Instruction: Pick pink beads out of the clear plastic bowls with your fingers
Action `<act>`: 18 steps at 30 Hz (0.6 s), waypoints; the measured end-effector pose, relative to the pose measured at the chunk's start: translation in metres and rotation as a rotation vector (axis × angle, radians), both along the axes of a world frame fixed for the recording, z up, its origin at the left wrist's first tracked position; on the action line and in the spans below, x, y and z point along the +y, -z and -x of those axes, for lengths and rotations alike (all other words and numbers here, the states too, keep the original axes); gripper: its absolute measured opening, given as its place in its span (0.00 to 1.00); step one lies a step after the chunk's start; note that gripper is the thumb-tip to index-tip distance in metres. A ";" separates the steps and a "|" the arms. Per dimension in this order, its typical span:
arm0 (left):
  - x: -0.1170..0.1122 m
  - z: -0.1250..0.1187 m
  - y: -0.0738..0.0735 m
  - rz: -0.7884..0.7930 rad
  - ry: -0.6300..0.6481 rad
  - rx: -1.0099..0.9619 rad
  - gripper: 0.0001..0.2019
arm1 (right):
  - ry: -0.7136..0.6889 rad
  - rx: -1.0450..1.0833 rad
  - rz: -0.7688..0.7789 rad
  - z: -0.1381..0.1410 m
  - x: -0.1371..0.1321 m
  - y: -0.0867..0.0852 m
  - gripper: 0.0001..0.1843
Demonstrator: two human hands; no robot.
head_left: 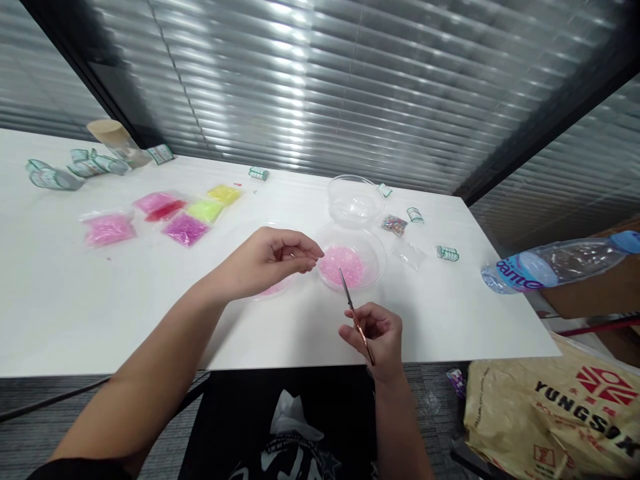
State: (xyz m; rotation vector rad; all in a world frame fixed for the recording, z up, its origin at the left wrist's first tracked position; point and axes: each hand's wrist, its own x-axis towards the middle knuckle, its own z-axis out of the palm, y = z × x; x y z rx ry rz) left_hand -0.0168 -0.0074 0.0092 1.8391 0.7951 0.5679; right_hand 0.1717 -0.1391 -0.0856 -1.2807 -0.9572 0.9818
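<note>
My right hand (pixel 379 335) grips a pair of small scissors (pixel 354 313) with copper-coloured handles, blades together and pointing up over a clear bowl (pixel 379 267). Pink bits (pixel 345 265) lie in that bowl. At the bowl's left rim is my left hand (pixel 280 259), thumb and forefinger pinched together; whatever they hold is too small to make out. Partly covered by the left hand, a second clear bowl (pixel 263 295) also has pink bits in it. Behind the first bowl stands another clear bowl (pixel 355 202) with nothing visible inside.
Packets of pink (pixel 109 229), purple (pixel 185 229) and yellow (pixel 224 194) bits lie on the white table (pixel 100 307) at left. A multicoloured packet (pixel 395 225) and a clear packet (pixel 409 253) are right of the bowls. A water bottle (pixel 560 262) lies at the right edge.
</note>
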 end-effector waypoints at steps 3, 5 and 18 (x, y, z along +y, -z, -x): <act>-0.001 -0.003 0.000 0.042 0.041 -0.026 0.08 | -0.053 0.013 0.003 0.000 -0.001 -0.001 0.13; -0.002 -0.004 0.000 0.016 0.063 -0.027 0.07 | -0.097 0.024 0.010 -0.001 -0.002 0.000 0.15; -0.007 -0.009 -0.001 -0.201 0.296 0.079 0.06 | -0.186 0.005 -0.061 -0.004 -0.005 0.009 0.16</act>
